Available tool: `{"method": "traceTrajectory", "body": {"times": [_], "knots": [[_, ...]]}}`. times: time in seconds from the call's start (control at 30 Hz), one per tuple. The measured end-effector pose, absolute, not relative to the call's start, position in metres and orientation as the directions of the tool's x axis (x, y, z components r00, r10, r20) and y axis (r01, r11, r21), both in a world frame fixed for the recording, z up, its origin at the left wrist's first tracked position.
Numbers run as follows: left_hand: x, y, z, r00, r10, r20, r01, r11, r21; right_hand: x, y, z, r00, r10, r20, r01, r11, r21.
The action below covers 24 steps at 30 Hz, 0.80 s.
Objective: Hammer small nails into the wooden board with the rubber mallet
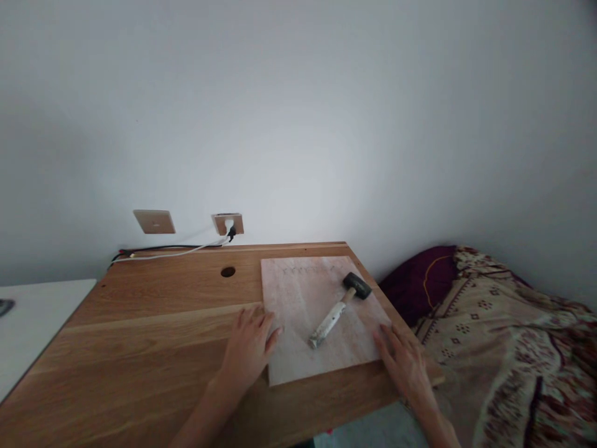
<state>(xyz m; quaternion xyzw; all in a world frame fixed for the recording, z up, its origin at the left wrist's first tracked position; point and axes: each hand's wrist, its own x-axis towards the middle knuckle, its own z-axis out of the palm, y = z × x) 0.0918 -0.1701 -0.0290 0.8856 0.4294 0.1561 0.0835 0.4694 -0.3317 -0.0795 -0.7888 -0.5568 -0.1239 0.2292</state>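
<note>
A pale, whitish-pink board lies flat on the wooden desk. On top of it rests a mallet with a black head toward the back right and a white-smeared handle slanting down to the left. My left hand lies at the board's left edge, palm down, its thumb reaching over that edge. At the front right corner, my right hand touches the board with its fingers stretched out. Neither hand is on the mallet.
A wall socket with plugs and cables sits behind the desk, beside a blank plate. The desk has a round hole. To the right is patterned bedding; at the left, a white surface.
</note>
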Motion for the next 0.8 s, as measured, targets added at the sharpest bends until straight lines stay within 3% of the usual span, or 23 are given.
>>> {"method": "traceTrajectory", "body": {"times": [0.1,0.3,0.4,0.53,0.63,0.8], "knots": [[0.051,-0.161,-0.030,0.493,0.847,0.198,0.810,-0.530,0.250,0.427,-0.329,-0.088,0.270,0.850,0.452,0.957,-0.187,-0.220],[-0.037,-0.160,-0.036,0.289,0.939,0.184,0.929,-0.321,0.183,0.337,-0.315,-0.089,0.130,0.859,0.495,0.991,-0.092,-0.099],[-0.063,-0.161,-0.041,0.226,0.956,0.185,0.945,-0.261,0.197,0.311,-0.300,-0.071,0.125,0.844,0.522,0.987,-0.052,-0.152],[-0.073,-0.162,-0.057,0.229,0.938,0.259,0.913,-0.299,0.277,0.280,-0.259,-0.036,-0.001,0.876,0.482,0.936,0.170,-0.307],[-0.072,-0.165,-0.072,0.306,0.904,0.299,0.864,-0.395,0.312,0.253,-0.221,-0.013,-0.225,0.917,0.330,0.896,0.328,-0.299],[-0.071,-0.171,-0.079,0.350,0.889,0.296,0.846,-0.435,0.307,0.233,-0.189,-0.006,-0.289,0.935,0.205,0.898,0.339,-0.279]]}}
